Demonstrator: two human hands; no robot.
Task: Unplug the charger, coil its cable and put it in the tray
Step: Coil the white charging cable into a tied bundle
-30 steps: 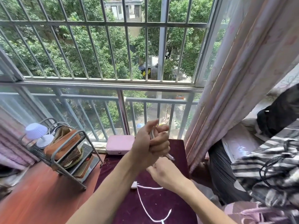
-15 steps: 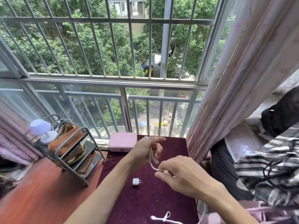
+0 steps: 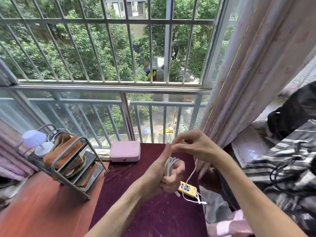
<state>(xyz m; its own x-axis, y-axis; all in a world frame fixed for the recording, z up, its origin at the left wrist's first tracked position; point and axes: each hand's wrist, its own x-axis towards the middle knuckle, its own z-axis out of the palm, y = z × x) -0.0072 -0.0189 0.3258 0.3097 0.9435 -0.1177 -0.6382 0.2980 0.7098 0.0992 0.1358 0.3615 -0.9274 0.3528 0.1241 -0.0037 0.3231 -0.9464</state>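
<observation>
The white cable (image 3: 169, 165) was found wound in several loops around the fingers of the left hand (image 3: 164, 171), which was held upright above the maroon-covered bench (image 3: 136, 202) with its thumb raised toward 12 o'clock. The left fingers were curled shut on the coil. The right hand (image 3: 195, 146) was positioned just above the left, at 1 o'clock from it, its fingers narrowed in a pinch; whether the cable was gripped there could not be told. A loose strand was seen descending from near the right hand toward 6 o'clock, passing beside a yellow power strip (image 3: 188, 189) lying on the bench, and ending in a small white connector (image 3: 201, 201) at the bench's right edge. The charger block itself could not be identified. A pink case (image 3: 125, 151) was noted at the far edge of the bench, at 11 o'clock from the left hand. A metal rack (image 3: 71, 170) holding a small lamp (image 3: 36, 141) was noted well apart at 9 o'clock.
</observation>
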